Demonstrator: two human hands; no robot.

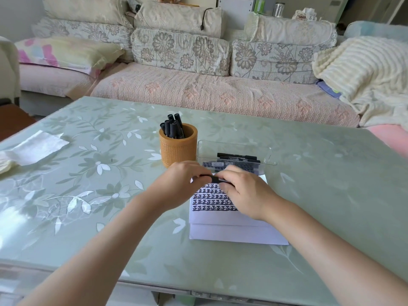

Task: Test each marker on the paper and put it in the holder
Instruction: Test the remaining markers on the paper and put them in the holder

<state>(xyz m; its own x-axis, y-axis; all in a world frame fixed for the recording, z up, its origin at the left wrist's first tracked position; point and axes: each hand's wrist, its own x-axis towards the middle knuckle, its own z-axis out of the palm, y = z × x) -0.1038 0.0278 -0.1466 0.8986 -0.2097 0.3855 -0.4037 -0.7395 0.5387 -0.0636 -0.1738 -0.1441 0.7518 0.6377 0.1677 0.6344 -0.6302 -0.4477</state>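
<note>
A black marker lies level between both hands above the top of the white paper. My left hand grips one end of it and my right hand grips the other. Rows of black test marks cover the paper's upper part. Behind my left hand stands an orange-brown round holder with several black markers upright in it. Right of it, a clear plastic tray holds more black markers lying flat.
The table has a pale green floral cover. A crumpled white tissue lies at its left edge. A sofa with floral cushions and a cream blanket runs behind the table.
</note>
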